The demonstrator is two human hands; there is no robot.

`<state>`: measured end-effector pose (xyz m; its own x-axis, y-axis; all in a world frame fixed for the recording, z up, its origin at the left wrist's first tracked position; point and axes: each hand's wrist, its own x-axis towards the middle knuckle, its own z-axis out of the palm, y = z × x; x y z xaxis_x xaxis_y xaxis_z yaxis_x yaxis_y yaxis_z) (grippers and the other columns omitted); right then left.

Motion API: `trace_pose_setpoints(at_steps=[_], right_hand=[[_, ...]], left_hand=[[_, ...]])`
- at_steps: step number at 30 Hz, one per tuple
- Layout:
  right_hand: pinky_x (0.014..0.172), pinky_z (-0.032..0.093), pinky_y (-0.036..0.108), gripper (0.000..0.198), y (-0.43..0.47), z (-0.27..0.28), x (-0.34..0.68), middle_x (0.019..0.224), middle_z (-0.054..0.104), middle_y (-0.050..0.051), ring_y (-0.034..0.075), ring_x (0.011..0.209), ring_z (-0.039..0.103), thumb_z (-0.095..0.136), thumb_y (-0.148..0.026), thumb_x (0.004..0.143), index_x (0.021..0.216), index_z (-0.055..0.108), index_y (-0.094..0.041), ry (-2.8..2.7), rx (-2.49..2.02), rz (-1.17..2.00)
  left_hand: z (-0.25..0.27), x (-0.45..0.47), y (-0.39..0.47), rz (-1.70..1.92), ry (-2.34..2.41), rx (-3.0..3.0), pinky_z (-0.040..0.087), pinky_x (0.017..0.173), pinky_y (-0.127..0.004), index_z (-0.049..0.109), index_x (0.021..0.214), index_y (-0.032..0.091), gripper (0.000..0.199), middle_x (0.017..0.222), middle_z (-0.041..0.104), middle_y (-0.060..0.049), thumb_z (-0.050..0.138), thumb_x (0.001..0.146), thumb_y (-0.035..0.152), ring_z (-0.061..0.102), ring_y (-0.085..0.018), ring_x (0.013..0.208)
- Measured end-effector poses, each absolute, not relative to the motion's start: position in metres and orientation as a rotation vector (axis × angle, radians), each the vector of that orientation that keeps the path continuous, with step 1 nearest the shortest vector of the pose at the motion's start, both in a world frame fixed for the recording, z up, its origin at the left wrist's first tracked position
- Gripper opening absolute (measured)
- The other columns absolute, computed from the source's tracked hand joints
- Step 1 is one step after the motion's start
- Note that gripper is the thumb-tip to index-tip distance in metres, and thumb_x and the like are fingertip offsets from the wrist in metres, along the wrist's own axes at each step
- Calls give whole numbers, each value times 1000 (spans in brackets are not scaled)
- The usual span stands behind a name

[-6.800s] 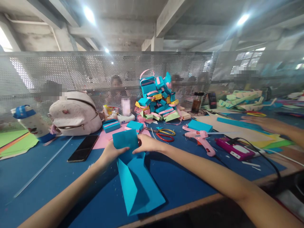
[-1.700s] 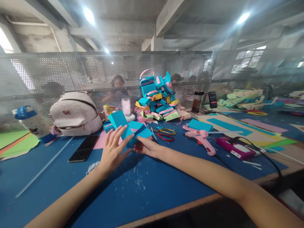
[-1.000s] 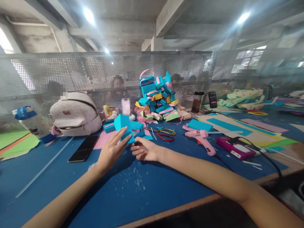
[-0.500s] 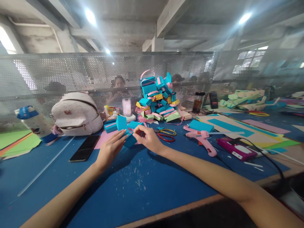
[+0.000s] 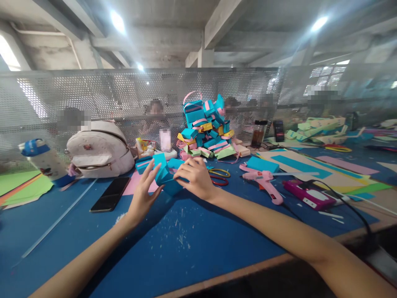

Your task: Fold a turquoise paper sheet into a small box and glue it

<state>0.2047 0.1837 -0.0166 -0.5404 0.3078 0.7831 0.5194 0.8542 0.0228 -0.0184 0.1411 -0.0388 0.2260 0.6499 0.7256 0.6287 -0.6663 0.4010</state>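
A folded blue paper box (image 5: 161, 171), with open flaps, is between my hands above the table. My right hand (image 5: 197, 181) is closed on the box's right side, its fingers curled over the paper edge. On the other side, my left hand (image 5: 143, 195) has its fingers spread and its thumb apart; fingertips are close to the paper, and whether they touch it I cannot tell. Behind the hands lie another blue box with a pink strip (image 5: 143, 164) and a pink sheet (image 5: 132, 185). Scissors (image 5: 221, 181) with red and yellow handles lie just beyond my right hand.
A pile of small paper boxes (image 5: 208, 138) stands against the perforated metal screen (image 5: 130, 89). Rightward are a pink glue gun (image 5: 263, 182), a purple device (image 5: 310, 195) with cables and paper sheets (image 5: 302, 165). Leftward are a phone (image 5: 111, 194), backpack (image 5: 99, 155) and bottle (image 5: 46, 163).
My left hand has loosened from the paper, its fingers now spread. My right hand has gone from a fingertip pinch to a fuller grip, and the blue box has turned slightly.
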Motion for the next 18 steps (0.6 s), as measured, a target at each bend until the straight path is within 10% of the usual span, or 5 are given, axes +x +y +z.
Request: trace_pose_setpoints(at_steps=[6, 18], right_hand=[[81, 27, 38, 24, 173, -17, 202, 93, 74, 3, 20, 89, 54, 48, -29, 101, 94, 70, -24, -2259, -559, -419], [67, 46, 26, 27, 173, 1, 203, 93, 69, 3, 15, 77, 63, 43, -37, 99, 92, 65, -22, -1856, -539, 604]], left_hand=[[-63, -24, 159, 1513, 1259, 1867, 48, 102, -48, 22, 151, 40, 93, 160, 26, -9, 74, 74, 33, 31, -33, 145], [-41, -12, 144, 1376, 1199, 1829, 56, 92, -40, 68, 112, 26, 42, 117, 72, -5, 70, 71, 21, 66, -27, 110]])
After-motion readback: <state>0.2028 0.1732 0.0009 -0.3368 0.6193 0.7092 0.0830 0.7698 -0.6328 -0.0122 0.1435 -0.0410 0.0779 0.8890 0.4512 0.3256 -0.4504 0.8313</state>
